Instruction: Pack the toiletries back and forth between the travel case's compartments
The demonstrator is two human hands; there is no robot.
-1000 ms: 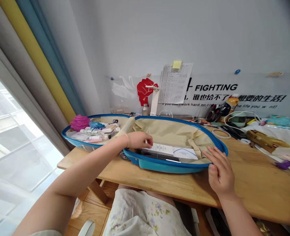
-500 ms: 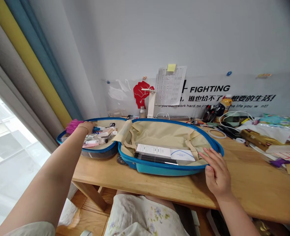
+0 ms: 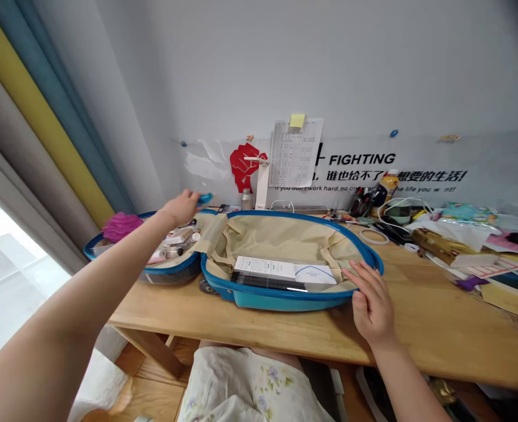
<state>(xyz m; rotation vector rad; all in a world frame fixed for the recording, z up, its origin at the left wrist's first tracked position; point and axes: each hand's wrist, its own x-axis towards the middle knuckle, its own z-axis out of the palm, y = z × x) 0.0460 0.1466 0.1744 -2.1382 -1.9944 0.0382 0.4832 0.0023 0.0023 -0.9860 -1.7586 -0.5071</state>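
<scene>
An open blue suitcase (image 3: 268,302) lies on the desk, its two halves side by side. Above the far rim of the left half, my left hand (image 3: 182,208) is closed around a small blue object (image 3: 205,198), blurred, its kind unclear. In that half are a pink mesh bath puff (image 3: 122,227) and several small bottles and tubes (image 3: 166,253), partly hidden by my forearm. White boxes (image 3: 265,268) and a flat black item (image 3: 268,282) lie along the near side of the right half. My right hand (image 3: 373,305) rests against that half's near right rim, fingers stretched out.
Behind the suitcase stand a white desk lamp (image 3: 262,184) and a small metallic bottle (image 3: 246,199). To the right are a yellow-labelled drink bottle (image 3: 386,190), a roll of tape (image 3: 374,236), a gold pouch (image 3: 439,246) and papers. Curtains (image 3: 34,111) hang at the left.
My left hand has risen out of the suitcase's left half and moved right, with the small blue object now in it. My right hand stays at the rim. The view has shifted slightly.
</scene>
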